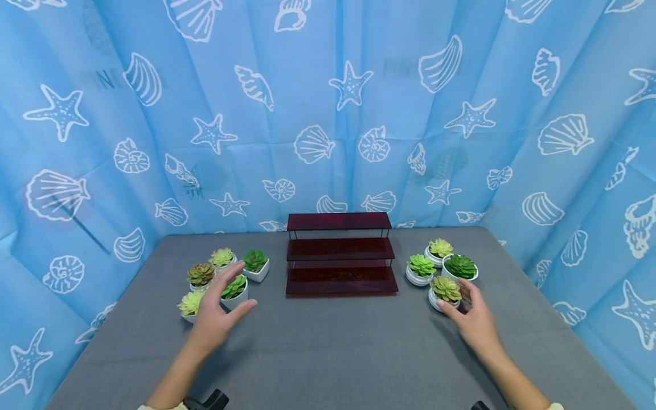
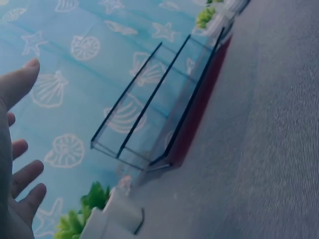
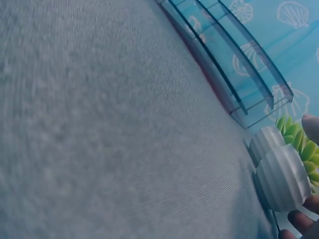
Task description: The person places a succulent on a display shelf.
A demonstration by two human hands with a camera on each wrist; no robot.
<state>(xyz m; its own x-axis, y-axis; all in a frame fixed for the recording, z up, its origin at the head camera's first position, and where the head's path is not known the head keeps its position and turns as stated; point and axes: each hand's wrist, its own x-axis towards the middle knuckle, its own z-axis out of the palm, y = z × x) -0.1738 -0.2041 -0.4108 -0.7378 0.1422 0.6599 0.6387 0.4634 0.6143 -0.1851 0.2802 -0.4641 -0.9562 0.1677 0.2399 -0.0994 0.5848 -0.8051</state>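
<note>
My left hand [image 1: 216, 314], thumb and fingers spread, hovers in front of a cluster of small potted succulents at the left and partly hides them. Nearest it is a green succulent [image 1: 234, 286] in a white pot; a yellow-green succulent [image 1: 190, 303] shows beside the wrist side. My right hand [image 1: 478, 320] is at a light-green succulent [image 1: 445, 288] in a ribbed white pot [image 3: 283, 178], thumb in front and fingers at the right side. In the right wrist view the thumb [image 3: 311, 128] overlaps the leaves, and fingertips are close to the rim.
A dark red three-tier riser stand [image 1: 341, 282] stands at the back middle of the grey cloth-covered table [image 1: 338, 353]. Farther right-side succulents include a dark green one [image 1: 460, 266]. At the left, another sits in a squarish white pot [image 1: 258, 273]. A blue shell-print curtain [image 1: 328, 102] surrounds the table.
</note>
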